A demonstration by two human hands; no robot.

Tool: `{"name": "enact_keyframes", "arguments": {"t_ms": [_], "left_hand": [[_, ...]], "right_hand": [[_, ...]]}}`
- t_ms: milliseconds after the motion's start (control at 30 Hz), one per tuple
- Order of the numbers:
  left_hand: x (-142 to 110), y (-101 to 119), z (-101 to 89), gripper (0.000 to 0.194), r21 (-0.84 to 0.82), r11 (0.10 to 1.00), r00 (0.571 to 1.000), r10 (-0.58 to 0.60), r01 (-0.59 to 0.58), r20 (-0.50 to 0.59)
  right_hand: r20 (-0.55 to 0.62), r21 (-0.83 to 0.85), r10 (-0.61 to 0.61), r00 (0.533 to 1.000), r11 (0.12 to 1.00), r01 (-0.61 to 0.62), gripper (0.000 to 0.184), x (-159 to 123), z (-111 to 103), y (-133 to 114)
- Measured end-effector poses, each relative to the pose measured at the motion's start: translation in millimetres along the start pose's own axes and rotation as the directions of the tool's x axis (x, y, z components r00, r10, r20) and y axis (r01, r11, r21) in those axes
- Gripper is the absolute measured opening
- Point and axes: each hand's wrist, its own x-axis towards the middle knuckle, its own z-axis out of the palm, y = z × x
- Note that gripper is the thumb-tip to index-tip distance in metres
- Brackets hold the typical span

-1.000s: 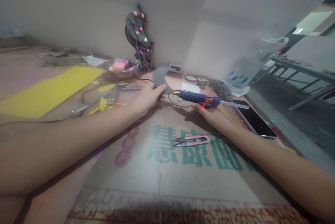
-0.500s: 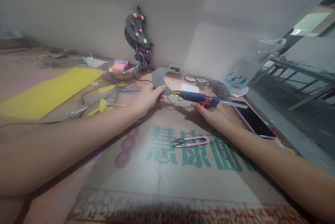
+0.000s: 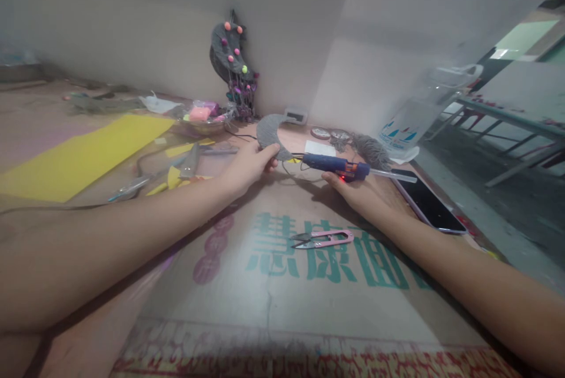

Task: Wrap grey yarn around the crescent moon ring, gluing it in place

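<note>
A grey yarn-wrapped crescent [image 3: 268, 129] is pinched at its lower part by my left hand [image 3: 260, 161], thumb on the front face. My right hand [image 3: 342, 183] is closed on a blue glue gun [image 3: 326, 162], whose red light glows near the thumb. The gun's tip points left, close to the crescent's lower end; whether they touch I cannot tell. A clear glue stick [image 3: 392, 175] juts from the gun's back end. Below the hands, pink-handled thread snips [image 3: 324, 239] lie on the printed cardboard [image 3: 229, 301].
A finished-looking grey moon with pompoms [image 3: 227, 51] leans on the wall. To the right are a phone [image 3: 432, 201], a clear bottle [image 3: 406, 119] and grey yarn [image 3: 371, 151]. Yellow sheet [image 3: 88, 157], a bowl of bright bits [image 3: 205, 125] and tools lie left.
Almost nothing differs. Both hands keep their grips on the crescent and the glue gun, in nearly the same places.
</note>
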Motion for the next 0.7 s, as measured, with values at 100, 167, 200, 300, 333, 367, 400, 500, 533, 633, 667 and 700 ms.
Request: {"name": "enact_keyframes", "arguments": {"t_ms": [100,167,200,300,333,367,400,500,533,633,667,700], "left_hand": [[0,0,-0.1,0.019,0.001,1.000,1.000,-0.010,0.010,-0.001],[0,0,0.0,0.019,0.005,1.000,1.000,-0.016,0.016,-0.001],[1,-1,0.1,0.019,0.003,1.000,1.000,-0.020,0.020,0.003],[1,-3,0.4,0.018,-0.018,0.999,0.999,-0.030,0.030,0.017],[1,-3,0.4,0.018,-0.026,0.999,0.999,-0.031,0.031,0.021],[1,-4,0.2,0.019,-0.032,0.999,0.999,-0.027,0.027,0.019],[2,-4,-0.2,0.019,-0.035,0.999,1.000,-0.019,0.019,0.013],[3,-7,-1.8,0.022,-0.019,1.000,1.000,0.006,-0.007,-0.009],[4,-8,-2.3,0.023,-0.010,1.000,1.000,0.013,-0.014,-0.006],[6,-14,-3.5,0.025,0.039,0.999,0.999,0.020,-0.021,0.027],[7,-15,-3.8,0.026,0.077,0.997,0.999,0.022,-0.025,0.042],[7,-16,-3.9,0.029,0.124,0.992,0.998,0.024,-0.031,0.056]], "right_hand": [[-0.004,-0.008,-0.001,1.000,1.000,0.001,0.035,1,1,0],[-0.001,0.002,-0.006,1.000,1.000,0.006,0.035,1,1,0],[0.000,0.006,-0.009,1.000,1.000,0.009,0.034,2,1,1],[-0.011,-0.010,-0.015,1.000,1.000,0.015,0.032,3,2,3],[-0.017,-0.024,-0.003,1.000,1.000,0.003,0.033,3,2,4],[-0.023,-0.037,0.018,1.000,0.999,-0.019,0.035,4,1,5],[-0.030,-0.045,0.040,0.999,0.998,-0.042,0.037,5,0,6],[-0.041,0.003,0.048,0.998,0.999,-0.048,0.035,12,-8,12],[-0.056,0.045,0.031,0.998,0.999,-0.029,0.034,16,-11,16],[-0.177,0.160,0.043,0.983,0.987,-0.015,0.034,33,-22,32],[-0.224,0.165,0.062,0.973,0.986,-0.025,0.038,39,-24,40],[-0.242,0.146,0.074,0.967,0.989,-0.039,0.043,46,-26,48]]}}
